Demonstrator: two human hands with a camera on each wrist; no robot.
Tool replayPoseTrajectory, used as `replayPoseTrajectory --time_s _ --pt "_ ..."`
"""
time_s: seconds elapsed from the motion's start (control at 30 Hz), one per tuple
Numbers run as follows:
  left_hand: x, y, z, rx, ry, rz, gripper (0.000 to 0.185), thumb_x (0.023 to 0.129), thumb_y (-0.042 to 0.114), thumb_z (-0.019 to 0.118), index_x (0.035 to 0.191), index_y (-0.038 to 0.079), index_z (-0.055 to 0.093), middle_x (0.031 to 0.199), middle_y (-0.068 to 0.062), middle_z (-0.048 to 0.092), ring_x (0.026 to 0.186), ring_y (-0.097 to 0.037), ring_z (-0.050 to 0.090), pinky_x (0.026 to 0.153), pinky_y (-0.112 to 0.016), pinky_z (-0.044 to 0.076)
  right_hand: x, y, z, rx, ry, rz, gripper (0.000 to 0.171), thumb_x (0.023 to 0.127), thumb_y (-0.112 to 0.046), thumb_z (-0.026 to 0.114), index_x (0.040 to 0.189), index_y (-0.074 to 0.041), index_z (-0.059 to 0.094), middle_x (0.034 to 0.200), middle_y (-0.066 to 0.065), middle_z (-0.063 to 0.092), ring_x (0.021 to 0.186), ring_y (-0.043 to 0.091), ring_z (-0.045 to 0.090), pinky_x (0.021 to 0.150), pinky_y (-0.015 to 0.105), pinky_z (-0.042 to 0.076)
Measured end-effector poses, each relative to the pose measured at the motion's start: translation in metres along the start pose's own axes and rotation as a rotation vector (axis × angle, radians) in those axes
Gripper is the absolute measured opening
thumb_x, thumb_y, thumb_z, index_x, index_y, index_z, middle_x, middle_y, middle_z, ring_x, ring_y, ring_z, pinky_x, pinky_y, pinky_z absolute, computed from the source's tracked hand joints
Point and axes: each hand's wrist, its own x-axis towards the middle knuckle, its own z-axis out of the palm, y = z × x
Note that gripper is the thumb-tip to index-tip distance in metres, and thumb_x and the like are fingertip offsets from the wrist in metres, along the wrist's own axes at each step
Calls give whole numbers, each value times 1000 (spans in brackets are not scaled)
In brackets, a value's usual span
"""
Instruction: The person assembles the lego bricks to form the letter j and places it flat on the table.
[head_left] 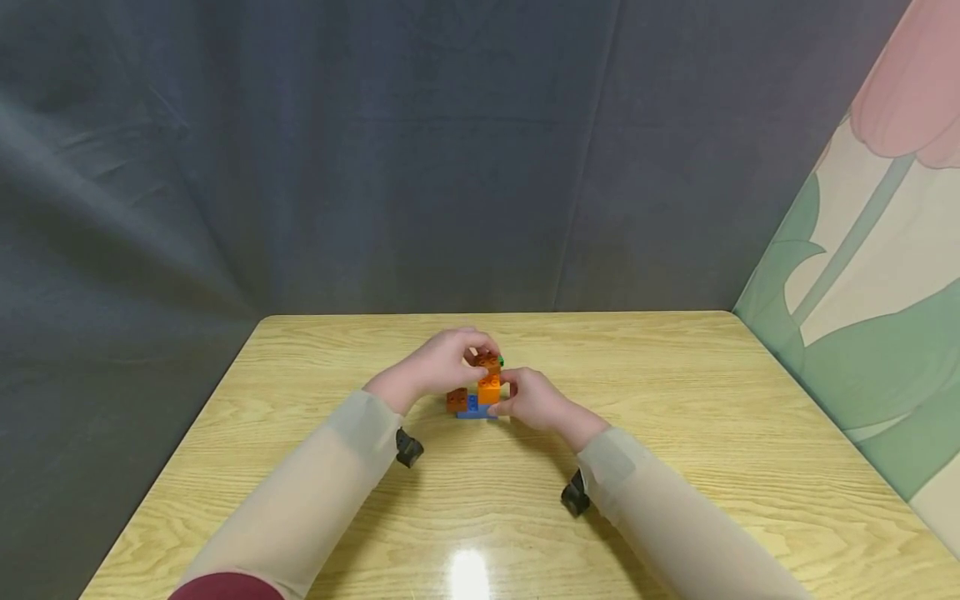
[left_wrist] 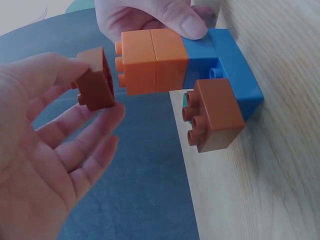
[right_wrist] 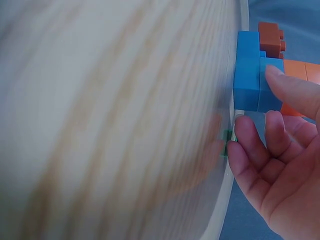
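Observation:
My left hand [head_left: 444,363] pinches a brown toy brick [left_wrist: 96,84] between thumb and fingers. In the left wrist view that brick is a small gap away from the studs of two stacked orange bricks [left_wrist: 155,61]. Those orange bricks sit on a blue brick [right_wrist: 270,95], which stands on a longer blue base brick [left_wrist: 242,75] on the table. A second brown brick [left_wrist: 220,116] is mounted at the other end of the base. My right hand [head_left: 536,402] steadies the stack, its thumb on the upper blue brick and its fingers round the far side.
Something small and green [right_wrist: 226,143] lies behind the build, partly hidden. The wooden table [head_left: 300,467] runs back to a dark curtain [head_left: 450,167]. A wall panel with painted flowers [head_left: 885,333] stands along the right side.

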Motion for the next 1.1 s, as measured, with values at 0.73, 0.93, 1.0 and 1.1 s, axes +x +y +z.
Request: replayPoseTrajectory --time_s 0.73,0.93,1.0,1.1 --pt "-2 1 2 24 -51 -34 27 91 10 72 117 16 73 110 8 62 98 -13 59 89 -32 49 0 0 0 -2 0 1 25 83 -19 82 102 -11 69 61 2 46 52 16 41 51 29 32" --pt "0 5 1 103 -62 -34 28 92 15 72 120 17 73 114 7 62 102 -14 58 91 -33 48 -1 -2 -2 2 -2 10 26 83 -18 82 105 -10 68 61 2 44 52 16 41 51 28 32" --pt "0 6 0 129 -71 -26 28 93 15 71 121 18 72 115 6 63 104 -15 58 93 -34 47 -1 -3 -2 7 0 12 27 83 -18 82 106 -10 68 61 2 43 52 16 40 51 28 32" --pt "0 8 0 163 -79 -20 28 93 15 70 121 19 72 115 6 63 105 -15 58 93 -33 47 0 -2 -2 13 -1 11 30 83 -18 81 109 -10 69 61 1 41 52 16 39 52 28 31"
